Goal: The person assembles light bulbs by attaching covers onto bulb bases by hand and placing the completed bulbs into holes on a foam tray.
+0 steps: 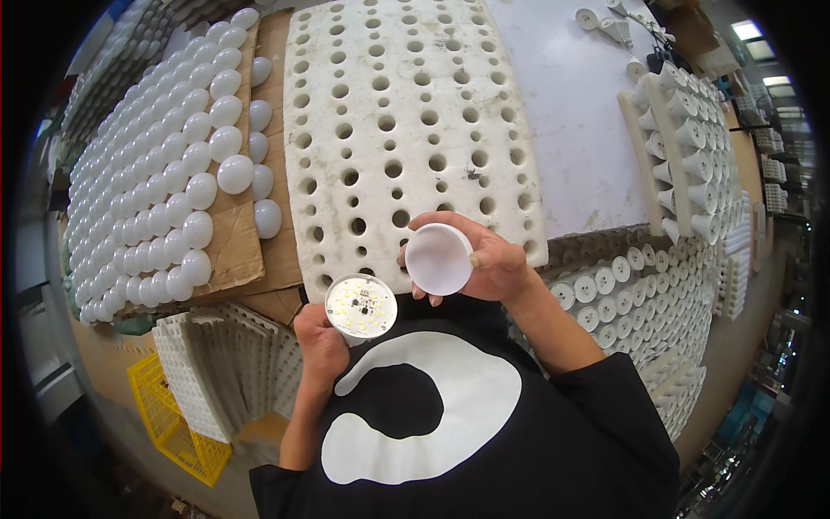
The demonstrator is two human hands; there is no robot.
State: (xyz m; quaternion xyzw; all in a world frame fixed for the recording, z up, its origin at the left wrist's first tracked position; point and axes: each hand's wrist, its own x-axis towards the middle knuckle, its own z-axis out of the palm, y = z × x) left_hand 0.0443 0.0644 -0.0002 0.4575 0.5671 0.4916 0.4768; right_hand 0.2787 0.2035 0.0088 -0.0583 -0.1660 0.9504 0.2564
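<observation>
My left hand (pixel 322 343) is closed round the body of an LED bulb base (pixel 361 309). Its round white board with small yellow LEDs and dark parts faces up. In my right hand (pixel 494 266) is a white bulb cover (pixel 439 259), its hollow open side turned toward me. The fingers wrap its far and right sides. Base and cover are apart, side by side, above the near edge of a white foam board (pixel 415 138) with rows of round holes.
Many white bulb covers (pixel 164 160) lie in rows on cardboard (pixel 233 251) at left. White bulb bases (pixel 622 290) stand in rows at right, more in a foam rack (pixel 679 156). Foam boards (pixel 194 372) lean near a yellow crate (pixel 173 424) at lower left.
</observation>
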